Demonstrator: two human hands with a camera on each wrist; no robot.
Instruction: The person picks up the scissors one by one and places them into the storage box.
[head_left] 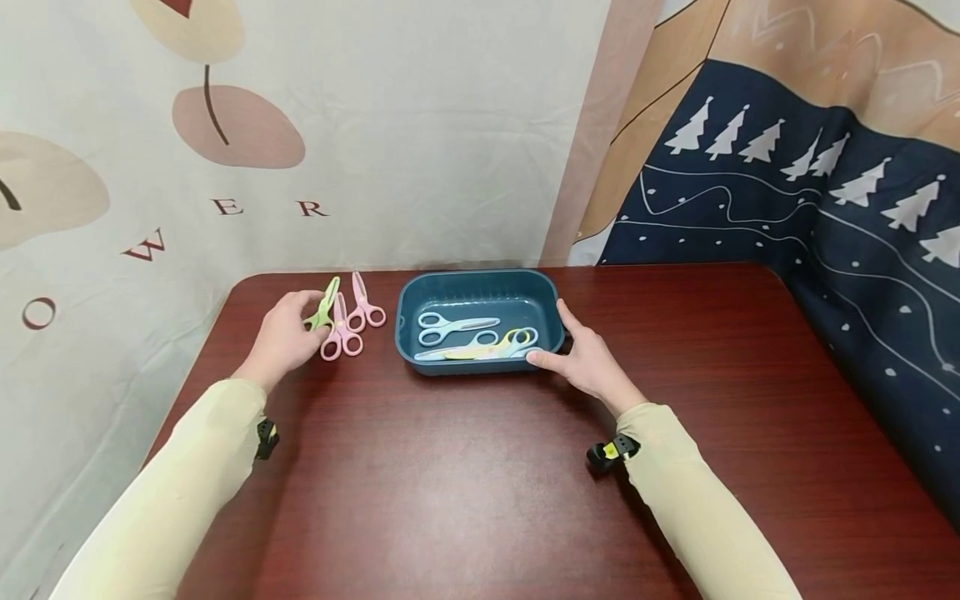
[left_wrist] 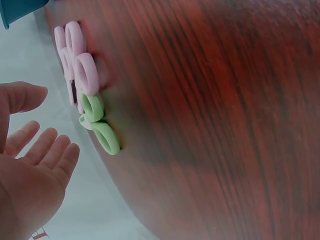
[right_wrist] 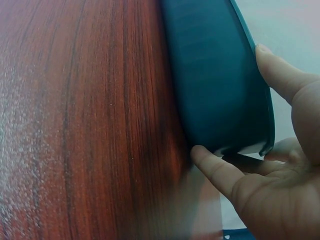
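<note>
My left hand (head_left: 287,335) hovers over green scissors (head_left: 322,307) at the left of the table. In the left wrist view the thumb and the loosely bent fingers (left_wrist: 50,150) stand apart from the green handle loops (left_wrist: 106,137). Two pairs of pink scissors, a nearer one (head_left: 341,329) and a farther one (head_left: 362,296), lie beside the green pair. My right hand (head_left: 588,358) holds the right end of a dark teal plastic box (head_left: 480,365), thumb over the rim, other fingers at the outer side. Inside lie light blue scissors (head_left: 453,327) and a yellow pair (head_left: 480,350), overlapping.
The dark red wooden table (head_left: 435,492) has rounded far corners. Behind it hangs a pale printed cloth (head_left: 420,150), and a navy cloth with white trees (head_left: 750,192) is at the right. A black strap (head_left: 611,452) is on the right wrist.
</note>
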